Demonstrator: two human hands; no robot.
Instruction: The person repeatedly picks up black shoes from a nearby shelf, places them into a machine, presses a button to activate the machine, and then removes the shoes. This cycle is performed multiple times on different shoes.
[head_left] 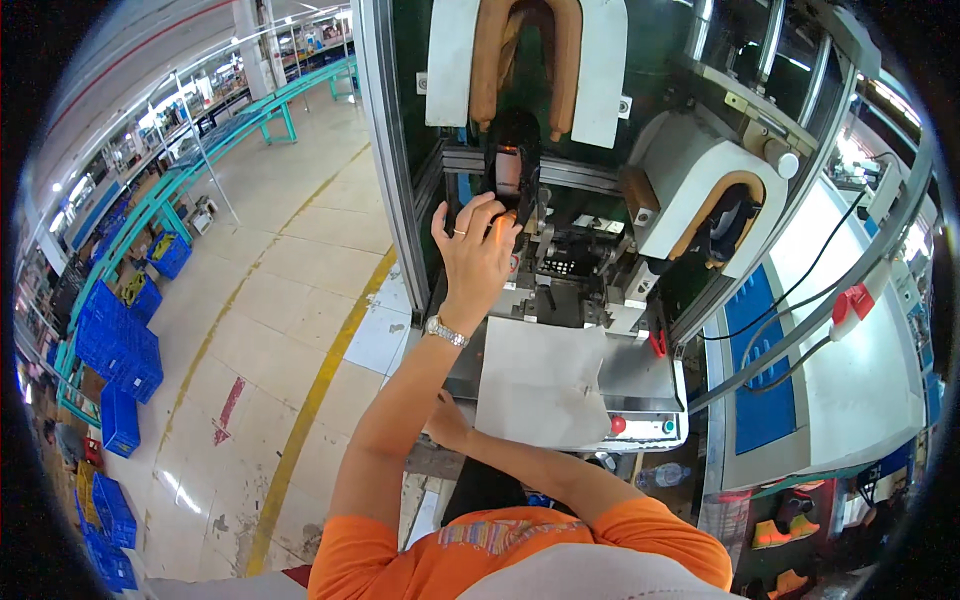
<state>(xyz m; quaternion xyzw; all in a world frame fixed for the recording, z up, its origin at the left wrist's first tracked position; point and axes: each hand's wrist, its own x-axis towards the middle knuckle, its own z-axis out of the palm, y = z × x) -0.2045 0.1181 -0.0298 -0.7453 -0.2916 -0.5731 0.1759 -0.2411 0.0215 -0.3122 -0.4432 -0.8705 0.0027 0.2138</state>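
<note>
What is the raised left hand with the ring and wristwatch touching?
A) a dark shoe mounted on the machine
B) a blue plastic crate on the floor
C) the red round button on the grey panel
A: the left hand has its fingers on the dark shoe mounted on the machine.

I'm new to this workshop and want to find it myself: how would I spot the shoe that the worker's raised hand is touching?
Start at the tall green machine with white padded blocks. Below its upper tan horseshoe-shaped pad, right in the middle, a dark shoe stands mounted, and the left hand, with a ring and a wristwatch, rests on its lower end. Unlike the other dark shoe tucked inside the right-hand pad, this one stands free below its pad.
</note>
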